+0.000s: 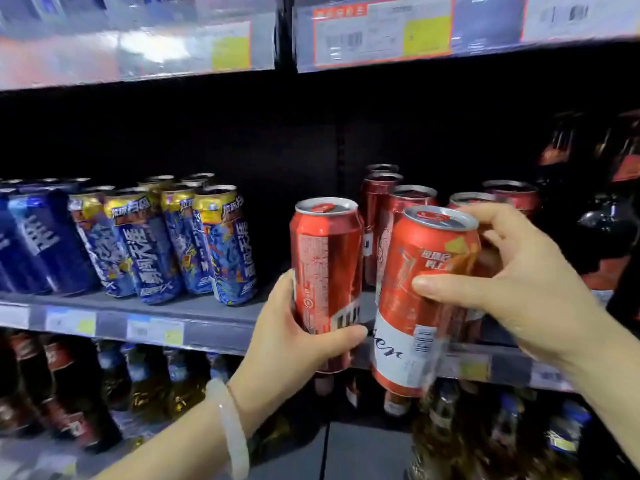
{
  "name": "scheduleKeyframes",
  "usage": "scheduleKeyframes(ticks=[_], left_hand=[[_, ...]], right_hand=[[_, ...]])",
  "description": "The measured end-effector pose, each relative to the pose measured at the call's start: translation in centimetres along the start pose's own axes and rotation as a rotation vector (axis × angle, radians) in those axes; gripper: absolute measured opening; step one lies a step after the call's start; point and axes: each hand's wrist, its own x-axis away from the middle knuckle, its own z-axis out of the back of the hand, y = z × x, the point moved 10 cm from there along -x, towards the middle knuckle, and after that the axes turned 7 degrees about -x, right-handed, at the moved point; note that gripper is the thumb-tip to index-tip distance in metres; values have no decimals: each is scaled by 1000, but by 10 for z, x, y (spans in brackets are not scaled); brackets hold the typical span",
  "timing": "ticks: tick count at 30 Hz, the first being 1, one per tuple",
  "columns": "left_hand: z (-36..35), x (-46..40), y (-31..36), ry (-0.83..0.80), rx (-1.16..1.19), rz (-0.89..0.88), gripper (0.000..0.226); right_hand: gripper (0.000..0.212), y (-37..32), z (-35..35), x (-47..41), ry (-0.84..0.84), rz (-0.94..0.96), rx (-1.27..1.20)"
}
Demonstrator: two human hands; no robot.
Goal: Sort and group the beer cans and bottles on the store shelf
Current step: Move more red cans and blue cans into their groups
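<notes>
Fingers of the left hand are wrapped round the lower half of a red can, thumb across its front, and the can is held upright in front of the shelf edge. A pale bangle is worn on that wrist. Over on the other side, a second red can is gripped by the right hand, thumb pressed on its face and fingers curled behind its rim; it is tilted slightly, its white band hanging below the shelf edge. Both cans are held side by side, just apart. Behind them, more red cans are seen standing on the shelf. Further left, blue-and-gold cans are grouped together, with dark blue cans beside them. Dark bottles are glimpsed at far right, blurred. Price tags are fixed along the shelf above.
</notes>
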Motion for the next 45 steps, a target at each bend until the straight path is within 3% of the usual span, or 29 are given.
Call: scheduleKeyframes(ticks=[6,14,20,25,30,35,39,45], left_hand=[[14,-62,-9,-51,-16,25,65],[10,-86,-52,-90,103,207,58],[16,-95,-68,-152,94,250,36],[26,-102,-78,-190,11,224,48],[24,-104,-84,-204,-44,203,52],[22,-100,-85,-217,-24,211,55],[23,-96,-79,-218,30,202,58],[23,-96,-78,-265,16,232,62]], right_hand=[[64,-25,-37,-21,136,-15,149],[70,-11,-79,-45,241,-100,337],[65,6,-107,-55,267,-173,452],[65,10,-115,-60,336,-162,464],[69,13,-117,-58,376,-191,660],[89,12,-119,-48,262,-326,988],[88,-2,-122,-41,280,-295,1068],[67,-1,-122,-35,321,-302,992]])
